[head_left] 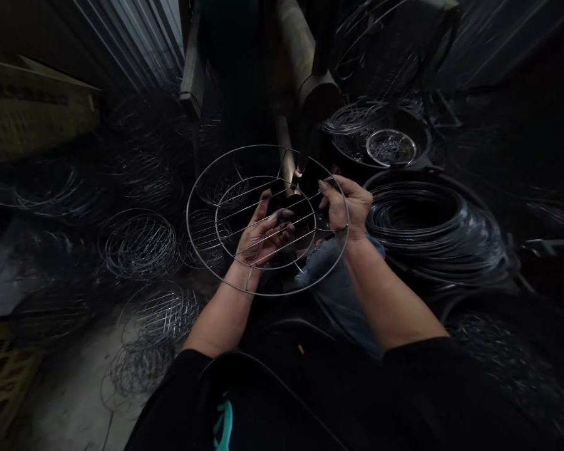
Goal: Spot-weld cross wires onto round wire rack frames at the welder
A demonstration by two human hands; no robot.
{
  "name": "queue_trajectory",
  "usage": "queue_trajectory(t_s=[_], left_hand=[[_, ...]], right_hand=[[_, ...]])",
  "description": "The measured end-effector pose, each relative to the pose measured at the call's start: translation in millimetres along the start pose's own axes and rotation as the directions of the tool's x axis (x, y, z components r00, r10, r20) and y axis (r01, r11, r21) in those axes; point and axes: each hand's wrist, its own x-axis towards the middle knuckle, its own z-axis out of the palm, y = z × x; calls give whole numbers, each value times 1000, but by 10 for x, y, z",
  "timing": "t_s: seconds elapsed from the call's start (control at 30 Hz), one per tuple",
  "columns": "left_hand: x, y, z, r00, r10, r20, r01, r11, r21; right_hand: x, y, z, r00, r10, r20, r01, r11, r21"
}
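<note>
I hold a round wire grille, two concentric rings joined by straight cross wires, flat in front of me. My left hand lies under its middle, fingers spread up against the cross wires. My right hand pinches the wires at the grille's right side. The grille's far part sits under the tip of a welding machine's electrode, where a small orange glow shows.
Several finished wire grilles lie piled on the floor at left. A stack of dark wire rings sits at right, more grilles behind it. A yellow crate stands at lower left. My jeans-clad knee is below the grille.
</note>
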Motion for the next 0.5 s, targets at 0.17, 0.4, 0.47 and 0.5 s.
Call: queue_trajectory(t_s=[0.17, 0.4, 0.47, 0.5], left_hand=[[-25, -37, -16, 999, 0, 40, 2, 999, -40], [-149, -69, -127, 1000, -17, -9, 15, 994, -112], [-231, -94, -274, 991, -68, -115, 54, 992, -118], [-281, -109, -370, 975, -102, -200, 80, 990, -116]], right_hand=[[-101, -38, -64, 999, 19, 34, -16, 997, -74], [-355, -1, -162, 994, 94, 53, -93, 995, -29], [-404, 10, -187, 994, 102, 36, -101, 995, -21], [-426, 13, -206, 995, 91, 32, -90, 995, -37]])
